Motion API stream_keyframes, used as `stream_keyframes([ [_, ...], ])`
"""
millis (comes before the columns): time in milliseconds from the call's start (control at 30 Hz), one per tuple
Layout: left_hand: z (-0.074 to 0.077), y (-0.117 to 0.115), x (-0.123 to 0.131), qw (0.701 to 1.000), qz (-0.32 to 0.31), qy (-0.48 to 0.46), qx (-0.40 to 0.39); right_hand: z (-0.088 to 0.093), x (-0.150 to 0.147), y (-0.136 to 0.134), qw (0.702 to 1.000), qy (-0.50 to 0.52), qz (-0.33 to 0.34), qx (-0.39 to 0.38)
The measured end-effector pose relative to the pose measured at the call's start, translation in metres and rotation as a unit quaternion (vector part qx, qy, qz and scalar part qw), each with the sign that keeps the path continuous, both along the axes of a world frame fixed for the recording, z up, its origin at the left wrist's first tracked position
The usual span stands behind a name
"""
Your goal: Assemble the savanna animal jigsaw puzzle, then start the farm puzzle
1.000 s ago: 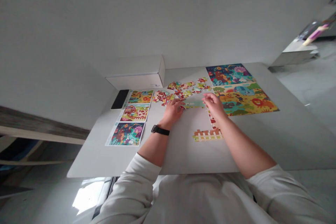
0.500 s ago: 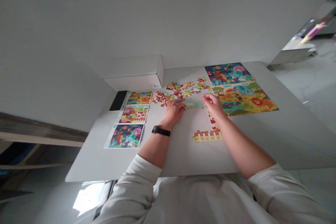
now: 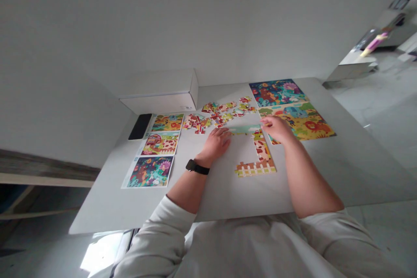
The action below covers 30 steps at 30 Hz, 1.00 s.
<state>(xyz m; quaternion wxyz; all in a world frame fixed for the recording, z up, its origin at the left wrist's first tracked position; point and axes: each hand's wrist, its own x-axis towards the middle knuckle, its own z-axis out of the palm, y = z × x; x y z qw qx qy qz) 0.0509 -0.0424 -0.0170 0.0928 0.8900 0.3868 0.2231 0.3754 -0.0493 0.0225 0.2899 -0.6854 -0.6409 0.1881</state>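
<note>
My left hand (image 3: 217,142) lies on the table with its fingers stretched out. Its fingertips are by the left end of a pale green and blue strip of jigsaw puzzle (image 3: 243,130). That strip meets a column of cow-patterned pieces (image 3: 262,147) on the right, which runs down to a bottom row with a white picket fence (image 3: 256,169). My right hand (image 3: 276,129) is at the upper right corner of this joined frame, its fingers curled and pressed together. Whether a piece is between them is hidden. Loose jigsaw pieces (image 3: 216,117) lie scattered just beyond my left hand.
Two large animal pictures (image 3: 295,119) lie at the right. Three small printed pictures (image 3: 160,143) are lined up at the left, beside a black phone (image 3: 140,127). A white box (image 3: 158,91) stands at the back against the wall. The table's near edge (image 3: 241,218) is by my body.
My right hand has shifted right, off the cow-patterned column to the upper right corner, uncovering the column and the fence row. My left hand has drawn back slightly from the strip. The view has shifted a little.
</note>
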Motion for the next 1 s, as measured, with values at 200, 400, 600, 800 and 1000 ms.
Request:
stream_keyframes([
  [200,0.003,-0.005,0.002,0.999,-0.009,0.023,-0.02,-0.008,-0.01,-0.007,0.986,-0.137,0.055,-0.081],
  [400,0.008,-0.011,0.005,0.998,-0.015,0.036,-0.042,-0.016,-0.004,-0.005,0.986,-0.141,0.06,-0.073],
  [600,0.006,-0.016,0.007,0.997,-0.011,0.049,-0.056,-0.017,0.002,-0.006,0.989,-0.116,0.058,-0.076],
  [800,0.005,-0.019,0.008,0.996,-0.013,0.063,-0.065,-0.009,-0.002,-0.008,0.986,-0.115,0.056,-0.109],
  [1000,0.004,-0.031,0.014,0.994,-0.05,0.077,-0.059,-0.015,0.002,-0.006,0.989,-0.101,0.057,-0.091],
])
